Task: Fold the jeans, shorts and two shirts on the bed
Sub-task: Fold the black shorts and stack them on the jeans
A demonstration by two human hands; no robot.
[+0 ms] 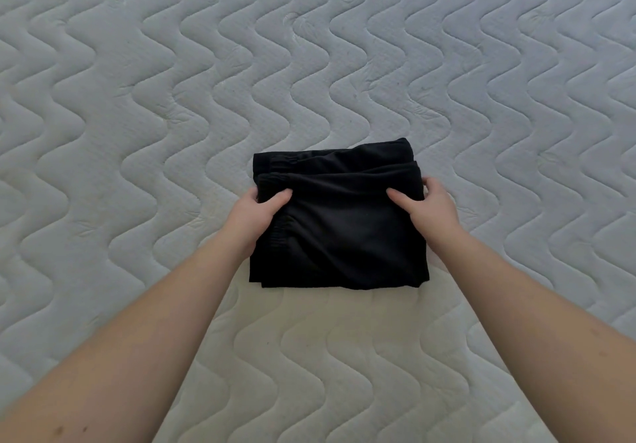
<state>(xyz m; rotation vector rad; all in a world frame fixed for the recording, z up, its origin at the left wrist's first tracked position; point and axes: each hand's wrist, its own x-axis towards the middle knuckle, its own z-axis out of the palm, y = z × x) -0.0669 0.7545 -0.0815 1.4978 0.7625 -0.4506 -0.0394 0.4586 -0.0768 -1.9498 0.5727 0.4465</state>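
My left hand (256, 210) grips the black shorts (339, 232) at their 9 o'clock edge, thumb on top of the cloth and the other fingers tucked under or round the side, where I cannot see them. My right hand (425, 207) does the same at the 3 o'clock edge, thumb lying on the top layer, fingers curled over the far corner. Both hands pinch fabric; neither is spread flat.

Between them the shorts sit as a compact dark rectangle, several layers deep. A gathered elastic waistband shows along the left side, and offset layer edges stack up toward 12 o'clock, so the top flap does not quite cover what lies beneath. The bundle rests on the bed (137, 98), a bare quilted mattress with a wavy stitch pattern, a little below the middle of my view, close in front of me.

I judge this to be the closing stage of folding the shorts: the last fold is laid over or being squared up. The jeans and the two shirts are nowhere in view, so I cannot tell how much of the job remains.

The next move, as I read it, calls for evening the layers at 12 o'clock, pressing the bundle flat, then either setting it aside or letting go without dragging the top layer askew.
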